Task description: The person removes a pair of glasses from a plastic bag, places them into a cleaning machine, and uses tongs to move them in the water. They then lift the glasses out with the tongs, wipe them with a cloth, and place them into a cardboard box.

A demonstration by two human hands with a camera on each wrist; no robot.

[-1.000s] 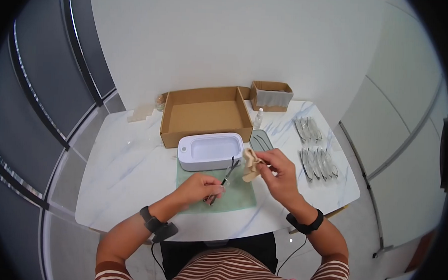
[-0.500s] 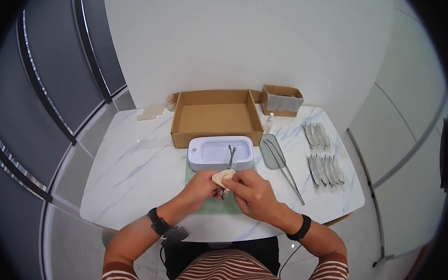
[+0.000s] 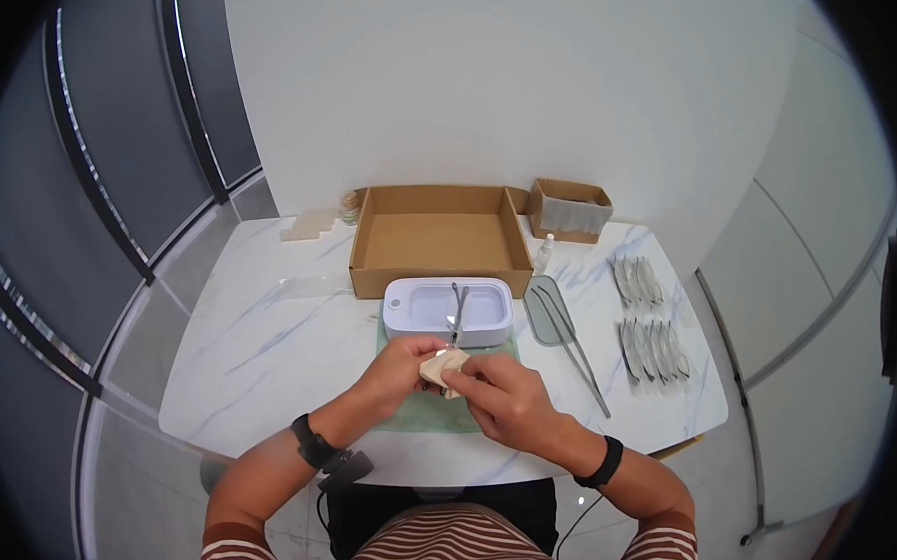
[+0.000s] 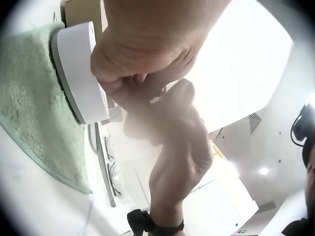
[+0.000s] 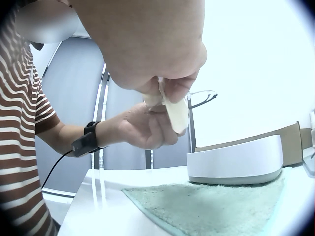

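Over the green towel (image 3: 433, 415), my left hand (image 3: 399, 373) holds a pair of eyeglasses (image 3: 459, 306) whose dark temples point away from me. My right hand (image 3: 511, 401) pinches a folded beige cloth (image 3: 442, 367) around the lens area, with the thumb on top. Cloth and fingers hide most of the frame front. In the right wrist view the temples (image 5: 204, 101) stick out beyond the cloth (image 5: 177, 114), above the table. Just past the hands stands a white cleaner with an oblong basin (image 3: 403, 321), partly on the towel; the temples overlap it in the head view.
An open cardboard box (image 3: 441, 230) sits behind the cleaner, with a smaller lined box (image 3: 572, 213) and a spray bottle (image 3: 544, 254) to its right. Long metal tweezers (image 3: 583, 369) lie across a grey tray (image 3: 544, 329). Several bagged eyeglasses (image 3: 654, 351) lie at right.
My right hand has come left with the cloth and brought it onto the eyeglasses in my left hand. Since half a second ago the hands stay together while the cloth and temples shift slightly.
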